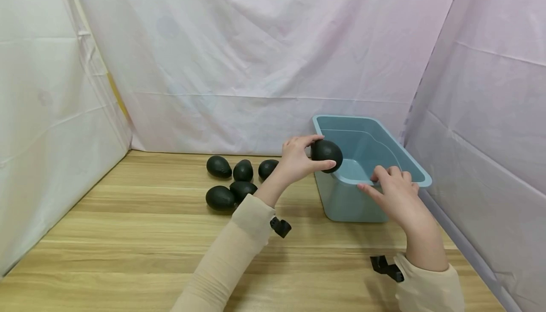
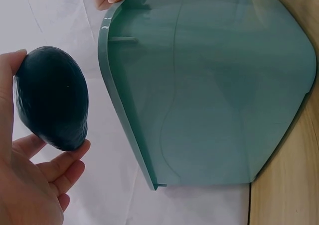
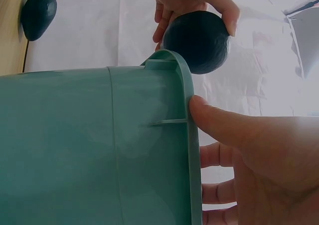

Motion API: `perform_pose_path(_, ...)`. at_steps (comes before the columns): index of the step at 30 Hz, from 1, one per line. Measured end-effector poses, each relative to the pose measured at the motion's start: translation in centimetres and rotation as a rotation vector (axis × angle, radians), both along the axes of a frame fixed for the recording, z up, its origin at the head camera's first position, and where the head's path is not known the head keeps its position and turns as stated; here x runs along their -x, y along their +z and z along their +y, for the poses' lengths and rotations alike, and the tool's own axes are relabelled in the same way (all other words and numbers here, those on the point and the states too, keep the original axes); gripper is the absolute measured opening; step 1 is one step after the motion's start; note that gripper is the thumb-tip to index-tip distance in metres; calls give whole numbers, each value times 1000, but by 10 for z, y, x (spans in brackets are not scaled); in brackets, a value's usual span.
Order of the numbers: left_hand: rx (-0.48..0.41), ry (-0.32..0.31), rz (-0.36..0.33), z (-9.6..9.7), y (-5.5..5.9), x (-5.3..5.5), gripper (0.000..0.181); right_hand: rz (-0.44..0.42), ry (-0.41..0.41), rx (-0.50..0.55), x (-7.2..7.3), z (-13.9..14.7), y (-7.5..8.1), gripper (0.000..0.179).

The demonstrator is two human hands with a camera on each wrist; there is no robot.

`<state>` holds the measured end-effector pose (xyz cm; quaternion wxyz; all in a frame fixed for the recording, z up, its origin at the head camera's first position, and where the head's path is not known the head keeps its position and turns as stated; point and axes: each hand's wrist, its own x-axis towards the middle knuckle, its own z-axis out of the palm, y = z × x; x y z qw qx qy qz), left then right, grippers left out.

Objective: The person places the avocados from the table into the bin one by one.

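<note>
A dark avocado (image 1: 326,156) is pinched between the thumb and fingers of my left hand (image 1: 297,159). It is above the near left corner of a blue-green plastic bin (image 1: 356,203). In the left wrist view, a gap separates this avocado (image 2: 52,98) from the bin's rim (image 2: 112,80). My right hand (image 1: 396,196) grips the bin's near rim. The right wrist view shows the thumb of my right hand (image 3: 269,160) against the outer side of the rim, with the fingers over the other side.
Several more dark avocados, among them one at the front left (image 1: 220,198) and one at the back left (image 1: 219,166), lie on the wooden table (image 1: 128,236) left of the bin. White cloth (image 1: 239,65) hangs behind and on both sides. The bin stands near the right-hand cloth.
</note>
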<state>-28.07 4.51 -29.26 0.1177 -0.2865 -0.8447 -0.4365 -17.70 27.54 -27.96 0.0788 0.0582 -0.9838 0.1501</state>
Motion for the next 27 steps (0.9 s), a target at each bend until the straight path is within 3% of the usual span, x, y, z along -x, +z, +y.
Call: perform_pose_path(27,-1,29,-2,31,-2,9,70,-1,7,7,1,2,0,48)
